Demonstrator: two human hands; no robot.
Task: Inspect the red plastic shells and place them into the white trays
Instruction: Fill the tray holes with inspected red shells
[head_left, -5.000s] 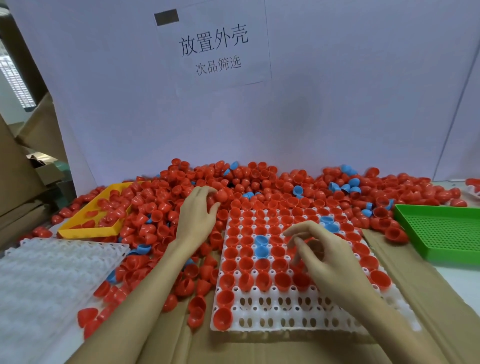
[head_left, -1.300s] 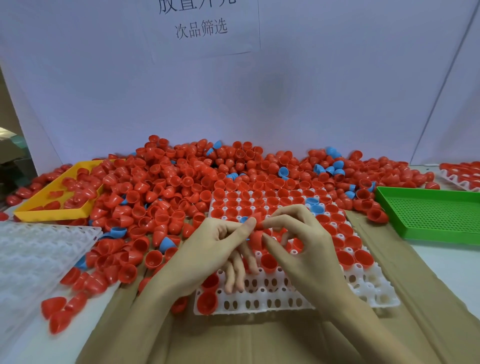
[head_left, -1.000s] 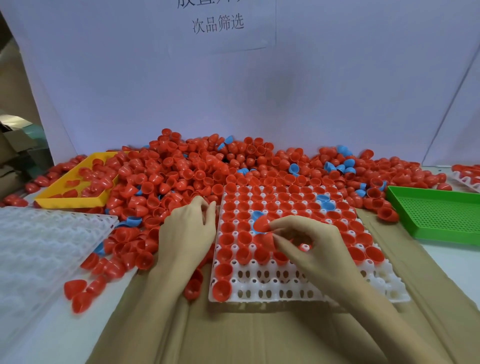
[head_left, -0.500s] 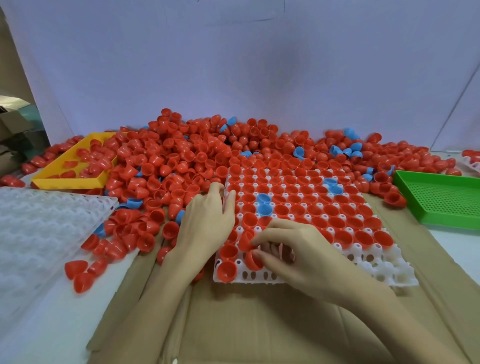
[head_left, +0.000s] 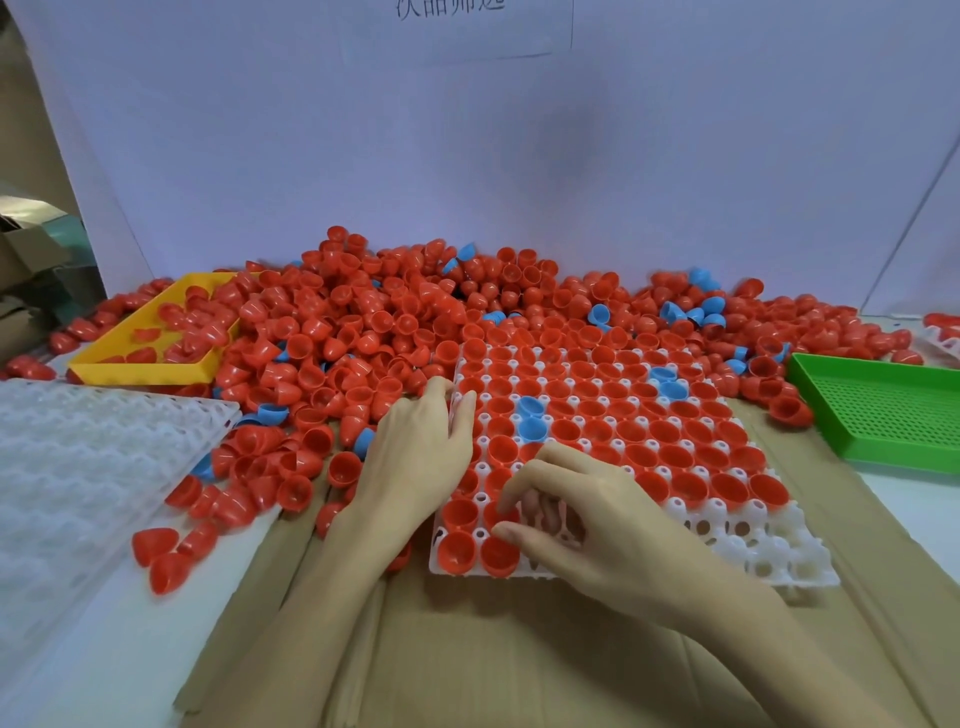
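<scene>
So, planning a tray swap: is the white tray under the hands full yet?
Not full. The white tray has bare pockets along its near right edge; red shells fill the rest, plus a few blue ones.

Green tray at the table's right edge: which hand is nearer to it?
Right. The right hand lies over the white tray's near rows, well short of the green tray. The left hand rests at the white tray's far-side edge, farther away.

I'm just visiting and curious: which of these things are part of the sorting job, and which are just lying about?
Part of the job:
red shells
white tray
left hand
right hand

Lying about:
yellow tray
green tray
blue shells
cardboard
</scene>
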